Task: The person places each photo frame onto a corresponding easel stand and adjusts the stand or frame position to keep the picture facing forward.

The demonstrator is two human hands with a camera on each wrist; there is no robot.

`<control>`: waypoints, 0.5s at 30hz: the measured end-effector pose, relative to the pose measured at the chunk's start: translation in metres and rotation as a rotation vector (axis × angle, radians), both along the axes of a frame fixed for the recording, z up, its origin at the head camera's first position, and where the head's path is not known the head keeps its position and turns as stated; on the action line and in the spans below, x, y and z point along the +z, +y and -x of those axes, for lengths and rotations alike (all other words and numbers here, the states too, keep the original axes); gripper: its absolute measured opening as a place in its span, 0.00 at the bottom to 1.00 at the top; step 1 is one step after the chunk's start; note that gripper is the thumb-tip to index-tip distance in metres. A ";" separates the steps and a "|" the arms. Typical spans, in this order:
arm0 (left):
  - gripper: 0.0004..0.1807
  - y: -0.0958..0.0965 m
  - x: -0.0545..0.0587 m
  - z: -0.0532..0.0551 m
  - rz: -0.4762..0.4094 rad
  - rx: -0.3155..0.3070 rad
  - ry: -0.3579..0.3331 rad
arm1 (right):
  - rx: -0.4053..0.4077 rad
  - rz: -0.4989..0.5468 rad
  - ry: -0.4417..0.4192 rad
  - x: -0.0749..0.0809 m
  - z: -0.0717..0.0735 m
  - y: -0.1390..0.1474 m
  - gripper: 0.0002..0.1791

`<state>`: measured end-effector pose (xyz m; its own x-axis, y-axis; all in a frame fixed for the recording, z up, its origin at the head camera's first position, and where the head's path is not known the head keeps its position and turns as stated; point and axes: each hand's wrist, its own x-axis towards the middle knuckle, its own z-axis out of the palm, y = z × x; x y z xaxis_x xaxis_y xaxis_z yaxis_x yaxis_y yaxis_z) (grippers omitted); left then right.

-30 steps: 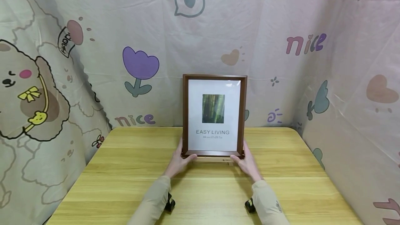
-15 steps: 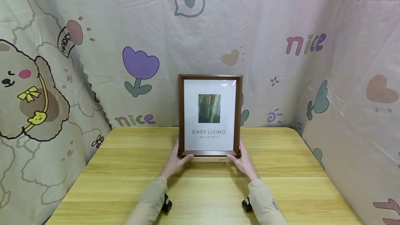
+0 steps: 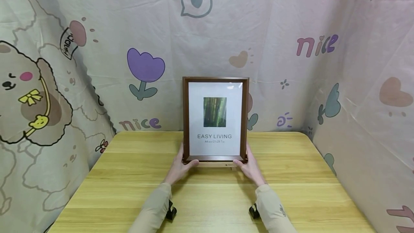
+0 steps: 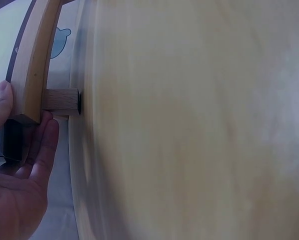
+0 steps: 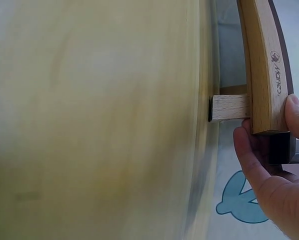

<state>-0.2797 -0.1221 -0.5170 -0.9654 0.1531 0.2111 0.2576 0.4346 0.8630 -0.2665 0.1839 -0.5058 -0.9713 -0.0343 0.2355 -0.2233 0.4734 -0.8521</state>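
A brown picture frame [image 3: 215, 159] stands upright near the middle of the table, with a bamboo picture and "EASY LIVING" printed on its white sheet. Its lower edge rests on the pale wooden ledge of a stand [image 3: 213, 165]; the rest of the stand is mostly hidden. My left hand [image 3: 177, 171] grips the lower left corner, thumb in front and fingers behind. At the lower right corner, my right hand [image 3: 251, 172] holds on the same way. Both wrist views show the stand's ledge [image 5: 264, 75] and a short wooden foot [image 4: 62, 101] near the fingertips.
The wood-grain table [image 3: 213, 197] reaches back to a patterned curtain [image 3: 207, 46]. More curtain hangs along the left and right sides. A black strap device [image 3: 171, 211] sits at the left wrist, another black device [image 3: 254, 211] at the right.
The picture frame and its stand have shifted a little to the left, both hands moving along with them. The hold at the lower corners is the same.
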 end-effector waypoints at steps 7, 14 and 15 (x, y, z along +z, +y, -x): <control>0.60 -0.001 0.001 0.000 0.016 0.004 -0.014 | -0.007 -0.013 -0.008 -0.001 0.001 -0.001 0.53; 0.60 -0.002 0.002 0.000 0.025 0.005 -0.009 | -0.001 -0.021 0.012 -0.002 0.002 -0.001 0.54; 0.60 -0.002 0.002 0.000 0.027 0.005 -0.006 | -0.001 -0.021 0.016 -0.002 0.002 -0.001 0.54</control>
